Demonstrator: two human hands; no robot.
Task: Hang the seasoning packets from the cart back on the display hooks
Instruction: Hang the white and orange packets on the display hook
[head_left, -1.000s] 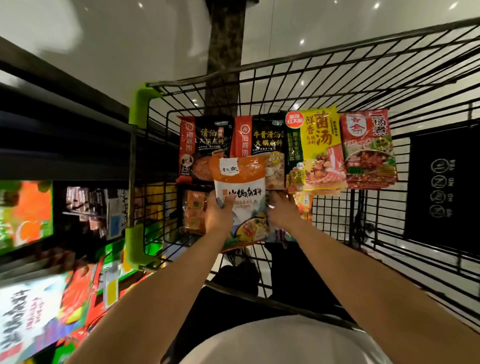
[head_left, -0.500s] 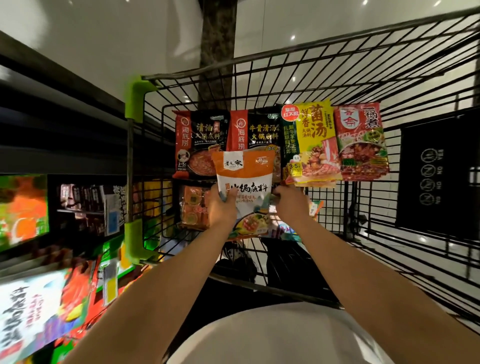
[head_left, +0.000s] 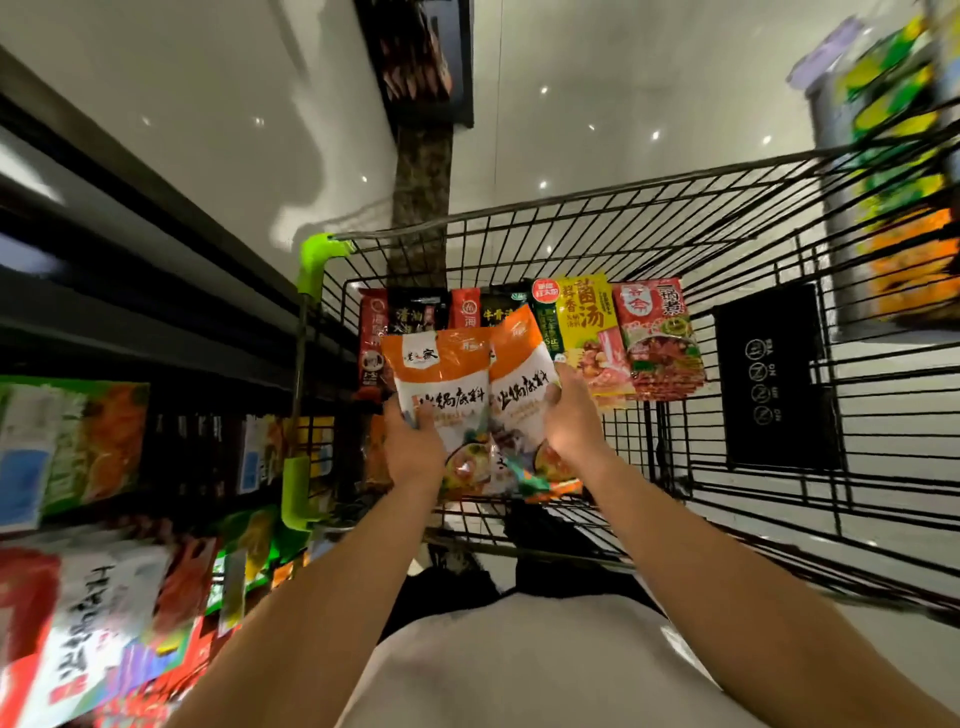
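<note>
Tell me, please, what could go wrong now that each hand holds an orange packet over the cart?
The left hand and right hand each pinch one orange packet low down, so either could slip from its grip. The packets overlap and might snag when separated. The cart's wire could catch corners.

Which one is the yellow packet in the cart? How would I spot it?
Look into the black wire shopping cart and find the row of seasoning packets leaning along its far side. The yellow-and-green packet stands second from the right, beside the red packet. It alone has a bright yellow front with big red characters.
</note>
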